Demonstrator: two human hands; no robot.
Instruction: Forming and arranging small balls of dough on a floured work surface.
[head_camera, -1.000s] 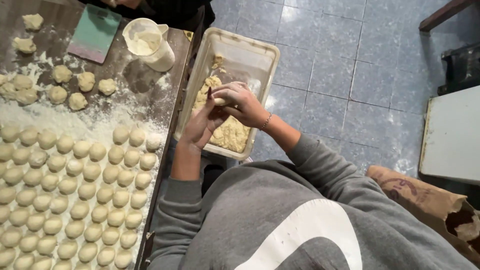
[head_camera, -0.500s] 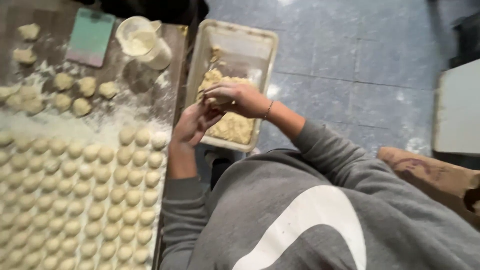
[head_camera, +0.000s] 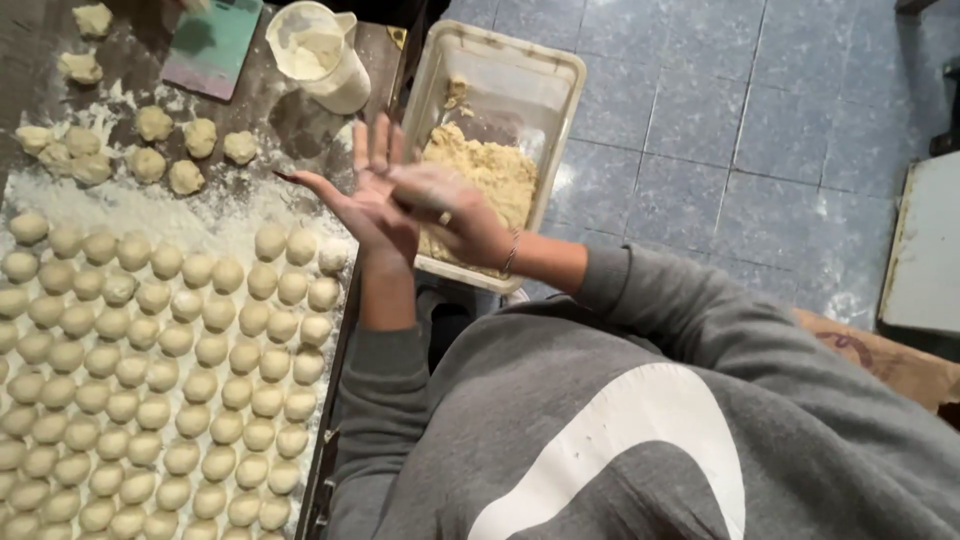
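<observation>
While hands (head_camera: 410, 205) press together, tub (head_camera: 560, 75) rim below

Seen: two hands, one plastic tub (head_camera: 560, 75), one white jug (head_camera: 318, 55), one green scraper (head_camera: 212, 45), roughly ninety dough balls (head_camera: 150, 370), ten rough lumps (head_camera: 155, 125).

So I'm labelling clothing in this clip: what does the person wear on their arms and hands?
Grey sweatshirt sleeves pushed up toward the elbows, forearms bare. The right hand has a thin bracelet at the wrist and a ring. The left hand is bare. No gloves.
</observation>
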